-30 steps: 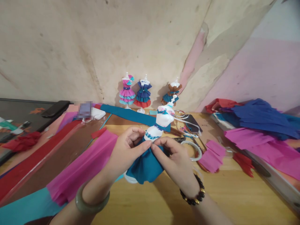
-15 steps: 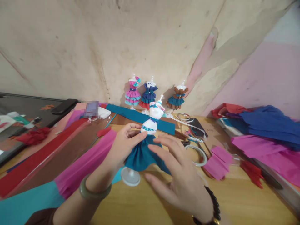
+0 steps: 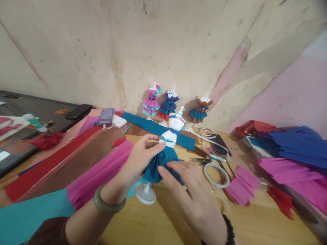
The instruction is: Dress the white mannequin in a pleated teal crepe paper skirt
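A small white doll-dress mannequin (image 3: 168, 137) with a round base (image 3: 145, 194) leans away from me above the wooden table. Around its lower part hangs a gathered teal crepe-paper skirt (image 3: 159, 165). My left hand (image 3: 144, 149) pinches the mannequin at its waist, thumb in front at the skirt's top edge. My right hand (image 3: 191, 190) lies against the front and right side of the skirt with its fingers apart; its thumb is hidden. Bits of blue and teal trim cross the white bodice. Behind the mannequin lies a long teal paper strip (image 3: 143, 123).
Several finished mannequins in ruffled dresses (image 3: 151, 102) stand by the wall. To the right are a tape roll (image 3: 216, 175), thread snips (image 3: 200, 160), a phone (image 3: 220, 145) and pink paper pieces (image 3: 242, 185). Crepe-paper sheets (image 3: 99, 172) spread left; a blue paper pile (image 3: 298, 144) sits far right.
My right hand has come in closer and now touches the skirt, its fingers lower on the front. My left hand keeps its pinch. The whole view has shifted slightly.
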`<action>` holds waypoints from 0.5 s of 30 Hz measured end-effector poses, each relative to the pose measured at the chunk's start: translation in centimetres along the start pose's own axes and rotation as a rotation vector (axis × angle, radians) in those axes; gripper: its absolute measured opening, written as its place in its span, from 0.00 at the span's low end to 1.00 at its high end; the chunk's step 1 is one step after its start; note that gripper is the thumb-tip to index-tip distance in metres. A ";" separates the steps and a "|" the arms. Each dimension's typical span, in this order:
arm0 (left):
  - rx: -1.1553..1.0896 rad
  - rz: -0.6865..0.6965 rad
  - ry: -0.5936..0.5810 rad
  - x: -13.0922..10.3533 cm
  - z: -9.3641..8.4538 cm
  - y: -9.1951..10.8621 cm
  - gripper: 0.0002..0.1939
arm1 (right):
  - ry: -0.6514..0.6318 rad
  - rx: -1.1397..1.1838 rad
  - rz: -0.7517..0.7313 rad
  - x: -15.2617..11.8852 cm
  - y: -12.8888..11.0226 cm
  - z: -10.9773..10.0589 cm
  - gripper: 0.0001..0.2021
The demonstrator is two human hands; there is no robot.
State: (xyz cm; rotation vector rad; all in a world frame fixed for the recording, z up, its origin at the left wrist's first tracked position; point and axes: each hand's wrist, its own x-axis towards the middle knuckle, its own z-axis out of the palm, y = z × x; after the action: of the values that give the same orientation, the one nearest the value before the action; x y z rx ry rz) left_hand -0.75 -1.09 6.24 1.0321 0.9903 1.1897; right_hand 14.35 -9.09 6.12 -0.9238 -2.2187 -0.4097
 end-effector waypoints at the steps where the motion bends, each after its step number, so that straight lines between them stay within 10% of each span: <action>1: -0.007 -0.007 -0.004 0.0 0.0 0.1 0.17 | 0.000 -0.018 0.007 -0.1 0.0 0.0 0.17; 15: 0.049 0.003 0.001 -0.1 0.2 0.0 0.16 | 0.056 0.074 -0.018 -0.8 -2.1 2.5 0.12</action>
State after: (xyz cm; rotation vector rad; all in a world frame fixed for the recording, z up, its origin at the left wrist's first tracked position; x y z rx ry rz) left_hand -0.59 -1.23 6.34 1.0721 1.0233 1.1739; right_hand 12.06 -9.67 3.72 -0.8443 -2.1779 -0.3553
